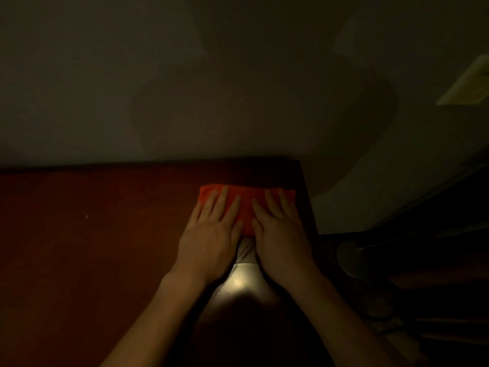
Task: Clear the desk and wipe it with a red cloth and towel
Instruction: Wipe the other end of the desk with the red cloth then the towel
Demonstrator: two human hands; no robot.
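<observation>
Both my hands, left hand (211, 234) and right hand (281, 234), press flat, fingers spread, on the red cloth (247, 205) atop the worktop (92, 234).

The left hand (211, 234) and right hand (280, 231) are lying flat side by side, palms down, fingers spread, both bare forearms reaching forward.

A pale wall (238, 75) rises behind, with a light paper (465, 86) at far right.

hands (247, 234): 2 | red cloth (247, 205): 1 | desk (92, 234): 1
</observation>
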